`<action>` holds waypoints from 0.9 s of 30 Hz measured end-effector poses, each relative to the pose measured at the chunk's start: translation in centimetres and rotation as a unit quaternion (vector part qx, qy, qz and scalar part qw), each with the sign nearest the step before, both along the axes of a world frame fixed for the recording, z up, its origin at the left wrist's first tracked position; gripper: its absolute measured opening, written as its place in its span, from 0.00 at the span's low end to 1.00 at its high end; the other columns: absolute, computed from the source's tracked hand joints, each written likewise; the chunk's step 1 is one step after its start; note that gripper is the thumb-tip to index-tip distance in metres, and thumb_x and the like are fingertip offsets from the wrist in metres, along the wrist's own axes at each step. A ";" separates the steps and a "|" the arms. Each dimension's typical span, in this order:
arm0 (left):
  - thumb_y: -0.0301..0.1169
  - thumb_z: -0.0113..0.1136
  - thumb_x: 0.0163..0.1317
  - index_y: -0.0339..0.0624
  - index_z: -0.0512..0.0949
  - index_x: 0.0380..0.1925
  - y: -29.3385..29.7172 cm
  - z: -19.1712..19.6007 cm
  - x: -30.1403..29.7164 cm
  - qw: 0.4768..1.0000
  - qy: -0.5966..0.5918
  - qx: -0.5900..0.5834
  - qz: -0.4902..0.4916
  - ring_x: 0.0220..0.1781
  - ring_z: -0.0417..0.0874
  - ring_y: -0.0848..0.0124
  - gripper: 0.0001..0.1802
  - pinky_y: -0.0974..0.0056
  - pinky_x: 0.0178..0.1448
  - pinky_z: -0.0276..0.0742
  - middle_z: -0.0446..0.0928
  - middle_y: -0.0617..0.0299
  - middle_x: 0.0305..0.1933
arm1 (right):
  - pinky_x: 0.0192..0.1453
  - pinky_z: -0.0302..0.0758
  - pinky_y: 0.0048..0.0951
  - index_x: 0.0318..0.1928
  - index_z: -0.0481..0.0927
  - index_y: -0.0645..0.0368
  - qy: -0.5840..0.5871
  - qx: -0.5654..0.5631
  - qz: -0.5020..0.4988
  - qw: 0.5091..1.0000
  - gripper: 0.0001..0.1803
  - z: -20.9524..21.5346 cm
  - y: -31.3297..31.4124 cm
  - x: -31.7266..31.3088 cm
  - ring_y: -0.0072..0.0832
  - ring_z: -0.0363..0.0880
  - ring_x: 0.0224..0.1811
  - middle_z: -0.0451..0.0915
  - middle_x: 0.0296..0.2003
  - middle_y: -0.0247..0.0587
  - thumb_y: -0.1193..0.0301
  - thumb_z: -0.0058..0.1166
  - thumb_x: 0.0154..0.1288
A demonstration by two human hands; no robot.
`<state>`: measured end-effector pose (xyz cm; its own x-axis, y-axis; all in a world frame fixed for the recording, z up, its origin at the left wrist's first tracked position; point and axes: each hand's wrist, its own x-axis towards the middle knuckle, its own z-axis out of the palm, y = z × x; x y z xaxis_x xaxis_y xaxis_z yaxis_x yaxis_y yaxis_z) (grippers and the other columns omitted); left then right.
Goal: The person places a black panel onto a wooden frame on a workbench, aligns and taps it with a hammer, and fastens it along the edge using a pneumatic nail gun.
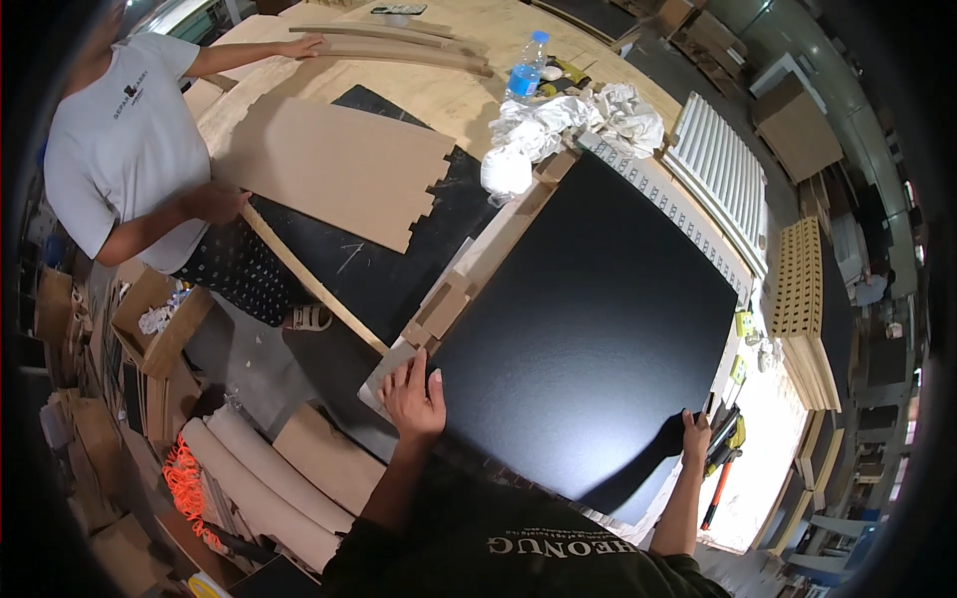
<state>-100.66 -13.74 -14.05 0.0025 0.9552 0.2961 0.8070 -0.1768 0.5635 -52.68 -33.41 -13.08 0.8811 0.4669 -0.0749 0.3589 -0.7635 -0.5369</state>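
1. Black and softly glossy, a large panel (588, 319) is lying flat before the person, its near edge reaching the dark shirt (478, 533).
2. The left hand (414, 399) is resting at the panel's near left corner, its fingers spreading wide and its thumb standing apart.
3. The right hand (695, 437) is touching the panel's right edge near the close corner, its fingers curling; whether they are gripping it, I cannot tell.
4. Brown blocks (439, 314) are lining the panel's left side, while a red-handled tool (716, 493) is lying just beyond the right hand on the brightly lit tabletop (778, 429).
5. Crumpled white cloths (543, 125) are sitting by the far corner, and a blue-capped bottle (524, 75) is standing behind them.
6. On the left, a co-worker (140, 130) in a white shirt is standing beside a notched brown board (344, 164), one arm extending toward curved strips (399, 55).
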 end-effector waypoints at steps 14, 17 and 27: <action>0.36 0.55 0.58 0.39 0.72 0.37 0.9 -0.5 -0.9 0.993 -0.106 0.043 0.007 0.35 0.71 0.50 0.13 0.56 0.38 0.65 0.71 0.50 0.33 | 0.50 0.65 0.29 0.41 0.74 0.68 0.133 0.037 0.005 0.990 0.16 1.7 1.9 -1.6 0.27 0.68 0.40 0.74 0.36 0.41 0.66 0.54 0.61; 0.36 0.54 0.59 0.41 0.73 0.40 1.9 1.0 -1.7 0.995 -0.100 -0.006 0.017 0.39 0.73 0.53 0.13 0.56 0.42 0.64 0.74 0.53 0.37 | 0.52 0.64 0.32 0.44 0.72 0.69 0.127 0.010 -0.013 0.992 0.20 1.7 2.2 -1.4 0.31 0.69 0.44 0.74 0.39 0.45 0.62 0.54 0.61; 0.55 0.52 0.54 0.45 0.54 0.66 5.1 8.7 4.9 0.963 -0.092 0.146 -0.206 0.73 0.44 0.51 0.43 0.42 0.71 0.29 0.48 0.50 0.71 | 0.45 0.68 0.45 0.44 0.71 0.55 0.277 -0.104 -0.094 0.951 0.14 2.9 2.1 2.2 0.32 0.70 0.44 0.72 0.40 0.35 0.61 0.52 0.62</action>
